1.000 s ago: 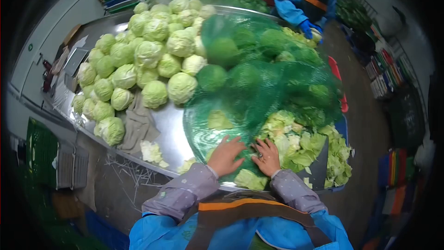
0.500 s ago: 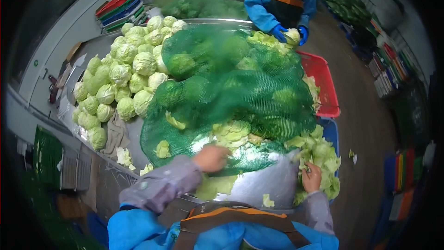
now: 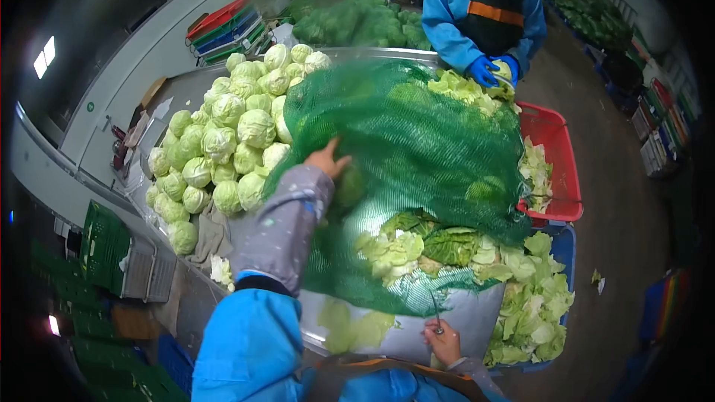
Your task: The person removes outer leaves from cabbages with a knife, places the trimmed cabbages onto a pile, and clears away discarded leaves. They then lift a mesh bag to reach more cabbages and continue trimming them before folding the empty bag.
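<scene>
My left hand [image 3: 328,160] reaches far forward over the left part of a green mesh bag [image 3: 417,156], thumb and forefinger spread. It touches or hovers just over the netting, beside a blurred cabbage [image 3: 350,184] under the mesh. My right hand [image 3: 445,341] is closed around a small knife [image 3: 439,329], its thin blade pointing away from me. That hand is over the bare metal near the table's front edge. Between the hands, loose cabbage leaves [image 3: 392,253] lie at the bag's near side, with a darker leafy cabbage [image 3: 452,244] next to them.
Pale cabbages [image 3: 227,109] are heaped on the left of the metal table [image 3: 454,311], near a grey cloth [image 3: 211,234]. A blue crate [image 3: 564,253] full of leaves and a red crate [image 3: 566,160] stand along the right edge. Opposite, a blue-gloved co-worker [image 3: 484,15] holds a cabbage.
My left hand has moved forward from the bag's near edge to its left middle. My right hand has left the leaves in the blue crate and come over the metal. The view has shifted.
</scene>
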Demonstrator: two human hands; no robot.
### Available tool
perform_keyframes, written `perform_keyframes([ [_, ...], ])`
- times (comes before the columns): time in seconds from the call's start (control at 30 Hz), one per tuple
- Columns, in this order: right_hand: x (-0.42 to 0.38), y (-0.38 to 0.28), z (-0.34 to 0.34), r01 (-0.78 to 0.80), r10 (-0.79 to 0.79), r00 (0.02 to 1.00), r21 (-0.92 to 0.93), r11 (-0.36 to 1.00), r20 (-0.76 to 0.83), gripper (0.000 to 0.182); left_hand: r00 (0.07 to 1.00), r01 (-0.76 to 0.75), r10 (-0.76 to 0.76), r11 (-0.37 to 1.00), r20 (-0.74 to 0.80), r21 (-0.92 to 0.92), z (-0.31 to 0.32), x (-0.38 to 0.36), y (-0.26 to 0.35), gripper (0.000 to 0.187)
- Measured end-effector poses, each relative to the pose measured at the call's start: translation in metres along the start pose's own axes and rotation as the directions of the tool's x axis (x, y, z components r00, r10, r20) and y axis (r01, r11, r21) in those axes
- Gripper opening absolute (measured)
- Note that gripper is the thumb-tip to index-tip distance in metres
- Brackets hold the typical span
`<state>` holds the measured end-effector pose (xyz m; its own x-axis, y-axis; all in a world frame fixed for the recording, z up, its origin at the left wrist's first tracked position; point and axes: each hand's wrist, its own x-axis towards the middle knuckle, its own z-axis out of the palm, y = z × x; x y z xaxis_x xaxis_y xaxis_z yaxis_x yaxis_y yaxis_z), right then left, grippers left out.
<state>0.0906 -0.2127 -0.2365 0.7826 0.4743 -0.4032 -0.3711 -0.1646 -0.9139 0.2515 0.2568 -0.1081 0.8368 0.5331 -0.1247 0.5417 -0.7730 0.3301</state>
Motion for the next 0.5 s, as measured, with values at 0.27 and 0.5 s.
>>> perform_keyframes([
  [0.27, 0.016, 0.046, -0.01, -0.101, 0.106, 0.993, 0.082, 0.991, -0.052, 0.02, 0.998, 0.061, -0.046, 0.92, 0.048, -0.387, -0.035, -0.01, -0.023, 0.061],
  [0.5, 0.011, -0.011, -0.007, -0.097, 0.149, 0.961, 0.22, 0.971, -0.235, 0.027, 0.902, -0.048, 0.259, 0.855, 0.346, -0.516, 0.068, -0.123, 0.027, 0.074],
])
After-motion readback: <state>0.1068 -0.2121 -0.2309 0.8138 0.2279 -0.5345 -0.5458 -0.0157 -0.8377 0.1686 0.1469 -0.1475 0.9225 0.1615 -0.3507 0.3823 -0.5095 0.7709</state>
